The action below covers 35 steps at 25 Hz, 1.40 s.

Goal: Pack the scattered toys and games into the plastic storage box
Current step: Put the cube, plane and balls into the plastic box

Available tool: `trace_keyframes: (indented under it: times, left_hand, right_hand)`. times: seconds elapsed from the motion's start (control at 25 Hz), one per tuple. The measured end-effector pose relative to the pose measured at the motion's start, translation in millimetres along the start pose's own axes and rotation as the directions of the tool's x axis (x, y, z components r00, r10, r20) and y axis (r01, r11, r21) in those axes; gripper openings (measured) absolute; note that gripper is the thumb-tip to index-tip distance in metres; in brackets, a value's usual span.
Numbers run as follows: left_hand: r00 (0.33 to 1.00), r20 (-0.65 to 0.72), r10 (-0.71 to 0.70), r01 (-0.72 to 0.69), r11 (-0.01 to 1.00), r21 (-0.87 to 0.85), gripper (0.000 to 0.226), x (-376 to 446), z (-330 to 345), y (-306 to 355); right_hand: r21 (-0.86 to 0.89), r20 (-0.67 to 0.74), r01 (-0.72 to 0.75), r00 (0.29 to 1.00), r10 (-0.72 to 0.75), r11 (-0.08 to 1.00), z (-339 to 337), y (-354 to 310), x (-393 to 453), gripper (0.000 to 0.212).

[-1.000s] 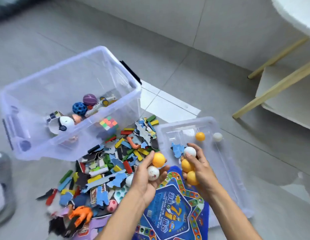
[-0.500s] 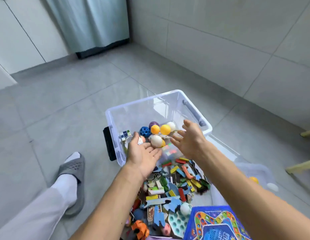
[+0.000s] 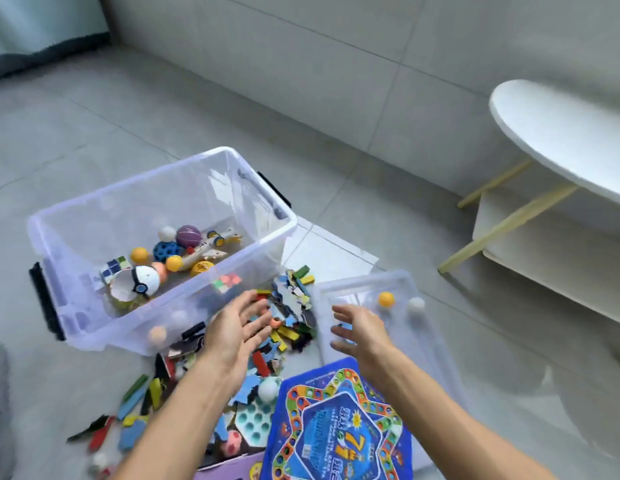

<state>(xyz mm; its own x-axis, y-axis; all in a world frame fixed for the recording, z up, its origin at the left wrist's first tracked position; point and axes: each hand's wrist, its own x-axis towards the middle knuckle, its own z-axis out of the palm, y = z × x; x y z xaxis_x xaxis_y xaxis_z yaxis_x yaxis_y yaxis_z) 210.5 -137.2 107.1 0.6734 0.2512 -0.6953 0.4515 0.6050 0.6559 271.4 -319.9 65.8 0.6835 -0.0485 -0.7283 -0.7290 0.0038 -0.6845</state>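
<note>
Writing: the blue game board [image 3: 339, 427] at the bottom shows a big yellow "7" in the middle; the other characters are too blurred to read.
Storage box: the clear plastic storage box [image 3: 94, 216] stands on the grey floor at the left. Inside lie orange balls [image 3: 139, 254], a white ball [image 3: 167, 233], a purple ball [image 3: 188, 236], a blue holed ball [image 3: 167, 250], a cube puzzle [image 3: 115, 267] and a red-white capsule toy [image 3: 142, 277].
Left hand: the left hand [image 3: 232, 336] hovers over the pile of puzzle pieces [image 3: 288, 306] – fingers spread, holding nothing.
Right hand: the right hand [image 3: 359, 336] is over the clear lid [image 3: 398, 282], fingers relaxed and open, empty.
Lid: an orange ball [image 3: 386, 299] and a white ball [image 3: 415, 304] rest on it, near each other.
Change: half a second ago both hands were at the box and released balls; now they are back over the pile and the lid, and more orange and white balls lie in the box than one second ago.
Side: a white table [image 3: 561, 133] with wooden legs stands at the right.
</note>
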Motion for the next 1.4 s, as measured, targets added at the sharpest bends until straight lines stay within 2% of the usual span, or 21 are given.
trace_keyframes:
  times: [0.08,0.12,0.16,0.2,0.28,0.4,0.44,0.52,0.6,0.68,0.76,0.84,0.92,1.0,1.08,1.12,1.2,1.24,1.32,1.36,1.4]
  left_hand:
    - [1.000,0.002,0.003,-0.003,0.983,0.184,0.019,19,39,-34]
    - [1.000,0.007,0.017,-0.018,0.958,0.286,0.018,30,57,-52]
    - [0.999,0.018,0.030,-0.035,0.923,0.383,0.020,41,73,-67]
    - [0.998,0.047,0.042,-0.059,0.871,0.488,0.024,53,85,-81]
    - [0.991,0.124,0.054,-0.126,0.715,0.688,0.036,79,107,-108]
    - [0.974,0.219,0.054,-0.216,0.507,0.834,0.045,108,122,-131]
    - [0.968,0.242,0.062,-0.243,0.451,0.859,0.047,115,123,-135]
    - [0.952,0.293,0.086,-0.305,0.341,0.889,0.049,125,121,-139]
    - [0.930,0.357,0.091,-0.369,0.225,0.902,0.051,130,114,-146]
    - [0.899,0.430,0.081,-0.435,0.060,0.898,0.054,136,108,-153]
    - [0.877,0.477,0.058,-0.473,-0.077,0.878,0.055,141,108,-161]
    - [0.866,0.497,0.056,-0.483,-0.166,0.860,0.050,144,110,-172]
    - [0.859,0.500,0.115,-0.465,-0.237,0.853,0.043,145,112,-183]
    - [0.879,0.453,0.148,-0.422,-0.199,0.884,0.043,145,110,-185]
    - [0.914,0.393,0.102,-0.377,-0.142,0.915,0.051,144,111,-181]
    - [0.929,0.364,0.070,-0.352,-0.145,0.925,0.053,142,111,-179]
    - [0.944,0.321,0.069,-0.315,-0.091,0.945,0.048,136,110,-177]
    - [0.950,0.294,0.101,-0.296,-0.004,0.955,0.046,131,107,-173]
    - [0.959,0.228,0.168,-0.266,0.254,0.930,0.047,119,99,-158]
    - [0.961,0.195,0.197,-0.259,0.392,0.883,0.048,112,93,-146]
    - [0.969,0.149,0.196,-0.233,0.539,0.809,0.048,102,84,-133]
  right_hand:
    - [-0.168,-0.188,0.087,0.975,-0.119,0.982,-58,22,31,0.011]
    - [-0.318,-0.249,0.119,0.947,-0.204,0.941,-85,31,48,0.013]
    - [-0.488,-0.265,0.137,0.918,-0.296,0.862,-106,35,63,0.025]
    - [-0.642,-0.241,0.145,0.894,-0.378,0.753,-124,35,78,0.042]
    - [-0.814,-0.181,0.123,0.875,-0.450,0.567,-151,29,114,0.070]
    - [-0.892,-0.104,0.092,0.911,-0.398,0.443,-162,18,163,0.098]
    - [-0.916,-0.056,0.103,0.924,-0.378,0.388,-158,18,174,0.099]
    - [-0.960,0.024,0.133,0.918,-0.397,0.248,-143,22,187,0.086]
    - [-0.982,0.087,0.156,0.872,-0.481,0.104,-132,34,193,0.065]
    - [-0.978,0.179,0.209,0.792,-0.584,-0.018,-124,50,193,0.051]
    - [-0.950,0.261,0.311,0.725,-0.638,-0.035,-120,69,186,0.042]
    - [-0.944,0.191,0.313,0.777,-0.600,0.105,-117,86,172,0.031]
    - [-0.932,0.091,0.270,0.820,-0.565,0.242,-120,100,157,0.025]
    - [-0.931,0.091,0.262,0.840,-0.534,0.253,-125,107,147,0.026]
    - [-0.895,0.071,0.261,0.884,-0.461,0.362,-130,106,139,0.021]
    - [-0.870,0.049,0.248,0.903,-0.426,0.425,-130,102,132,0.018]
    - [-0.855,0.013,0.226,0.909,-0.417,0.467,-131,98,120,0.014]
    - [-0.857,0.005,0.224,0.904,-0.428,0.464,-128,96,115,0.013]
    - [-0.825,-0.008,0.255,0.887,-0.461,0.504,-114,92,106,0.012]
    - [-0.779,-0.024,0.264,0.894,-0.447,0.569,-103,90,100,0.012]
    - [-0.683,-0.044,0.267,0.914,-0.403,0.680,-89,84,91,0.010]
